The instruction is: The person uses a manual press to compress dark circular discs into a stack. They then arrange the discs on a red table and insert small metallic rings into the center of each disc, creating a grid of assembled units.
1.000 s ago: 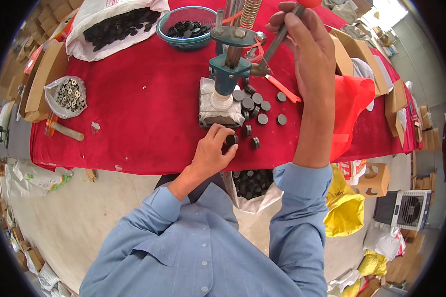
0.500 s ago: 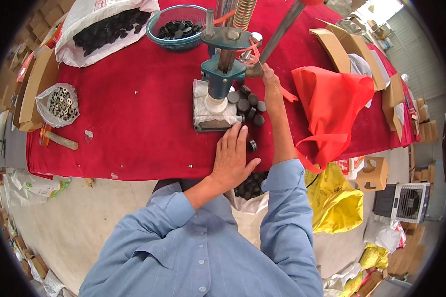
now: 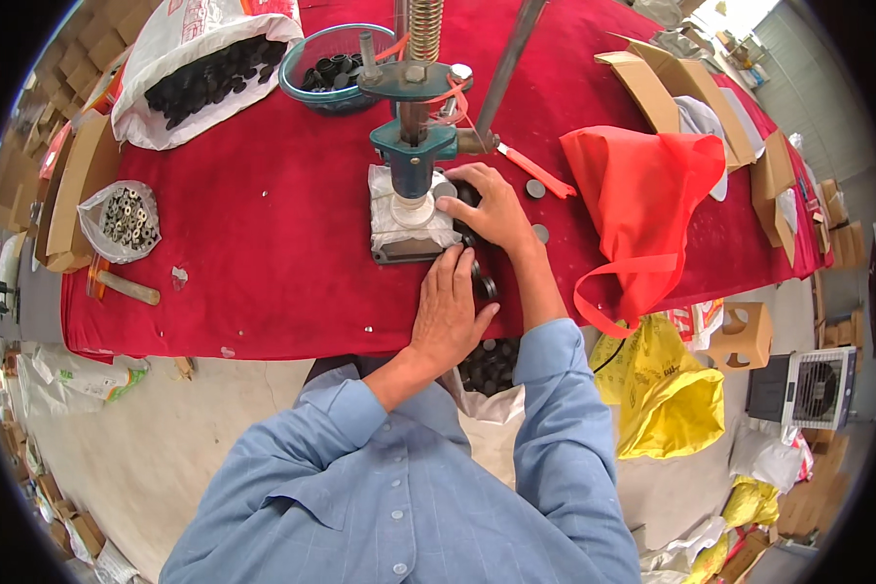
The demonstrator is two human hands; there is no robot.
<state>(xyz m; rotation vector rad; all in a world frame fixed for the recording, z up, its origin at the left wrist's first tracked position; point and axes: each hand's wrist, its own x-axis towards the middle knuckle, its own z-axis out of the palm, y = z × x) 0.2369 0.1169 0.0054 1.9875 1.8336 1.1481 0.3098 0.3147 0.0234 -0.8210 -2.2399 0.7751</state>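
Note:
A green hand press (image 3: pixel 415 156) with a coil spring and steel lever stands over a base wrapped in white plastic (image 3: pixel 387 229). Its white round tip is down at the wrapped base. My right hand (image 3: pixel 496 206) curls around several black caps (image 3: pixel 467 193) at the base's right side, thumb and fingers bent about them. One grey-faced cap (image 3: pixel 445 191) shows by its thumb. Flat on the red cloth, my left hand (image 3: pixel 446 310) has its fingers stretched toward the base's front right corner. Black caps (image 3: pixel 487 287) lie beside those fingers, partly hidden.
Behind the press are a teal bowl of black caps (image 3: pixel 307 95) and a white sack (image 3: pixel 141 117) spilling caps. A bag of metal rings (image 3: pixel 92 216) and a hammer (image 3: pixel 131 288) lie left. A red cloth bag (image 3: pixel 642 195) is right; an open sack of caps (image 3: pixel 492 401) hangs below the table edge.
My right hand has left the press lever's lower end and come down onto the caps, which are now bunched closer to the base. My left hand has barely moved.

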